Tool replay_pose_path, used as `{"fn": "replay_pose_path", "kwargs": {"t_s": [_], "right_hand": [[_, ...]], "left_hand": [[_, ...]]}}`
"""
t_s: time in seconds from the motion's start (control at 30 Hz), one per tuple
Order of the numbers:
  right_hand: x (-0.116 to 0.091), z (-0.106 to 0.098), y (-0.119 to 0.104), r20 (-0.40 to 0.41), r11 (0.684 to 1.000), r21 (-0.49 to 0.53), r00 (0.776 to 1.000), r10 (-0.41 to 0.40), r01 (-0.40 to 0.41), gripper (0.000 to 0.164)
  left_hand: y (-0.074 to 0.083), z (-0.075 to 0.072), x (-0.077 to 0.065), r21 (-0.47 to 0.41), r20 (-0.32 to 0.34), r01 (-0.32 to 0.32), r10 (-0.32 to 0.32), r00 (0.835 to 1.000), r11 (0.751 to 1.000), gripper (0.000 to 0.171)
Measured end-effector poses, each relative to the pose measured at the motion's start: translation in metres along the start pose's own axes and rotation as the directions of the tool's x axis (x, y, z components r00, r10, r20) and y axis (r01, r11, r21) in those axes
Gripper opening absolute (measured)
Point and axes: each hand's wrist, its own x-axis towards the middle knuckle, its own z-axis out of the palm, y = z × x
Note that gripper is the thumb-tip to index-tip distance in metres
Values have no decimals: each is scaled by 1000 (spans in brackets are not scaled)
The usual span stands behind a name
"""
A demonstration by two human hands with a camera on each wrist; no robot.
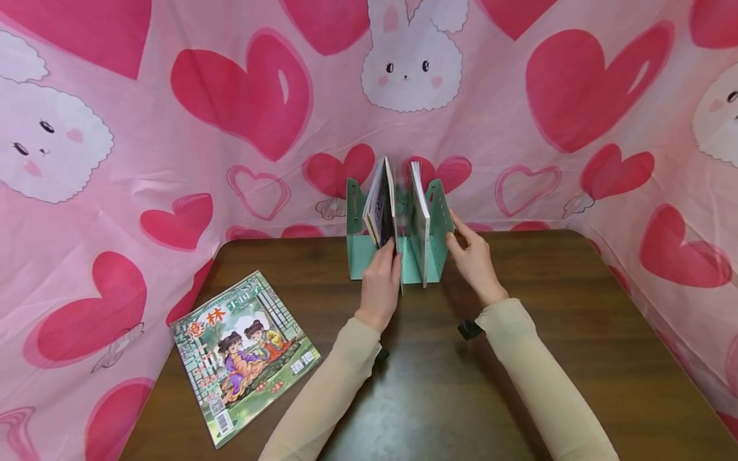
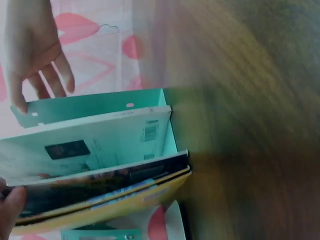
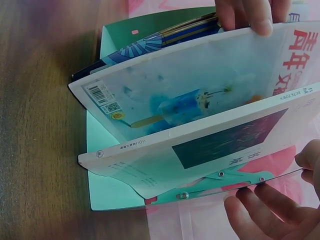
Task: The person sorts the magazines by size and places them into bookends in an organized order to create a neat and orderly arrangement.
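Note:
A green metal book stand stands at the back of the table, holding several magazines upright. My left hand pinches a magazine with a pale cover by its near edge, in the left half of the stand. Left of it lean darker magazines with blue and gold covers. A thicker white book stands apart on the right, close to the right side panel. My right hand holds that panel by its edge, with the thumb on one face and fingers on the other.
A colourful magazine with two cartoon figures lies flat on the brown wooden table, to the left. Behind the stand hangs a pink cloth with hearts and rabbits, which also runs along both sides.

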Motion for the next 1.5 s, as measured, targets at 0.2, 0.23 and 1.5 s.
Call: {"fn": "replay_pose_path", "kwargs": {"t_s": [0.2, 0.23, 1.5], "right_hand": [[1, 0, 0, -8, 1000, -6, 1000, 0, 0, 56], [1, 0, 0, -11, 1000, -2, 1000, 0, 0, 55], [0, 1, 2, -13, 1000, -12, 1000, -15, 15, 56]], "left_hand": [[-7, -6, 1, -42, -25, -6, 4, 1000, 999, 18], [-8, -6, 1, -42, -27, -10, 8, 1000, 999, 16], [-60, -125, -15, 26, 56, 328, -328, 943, 944, 13]]}}
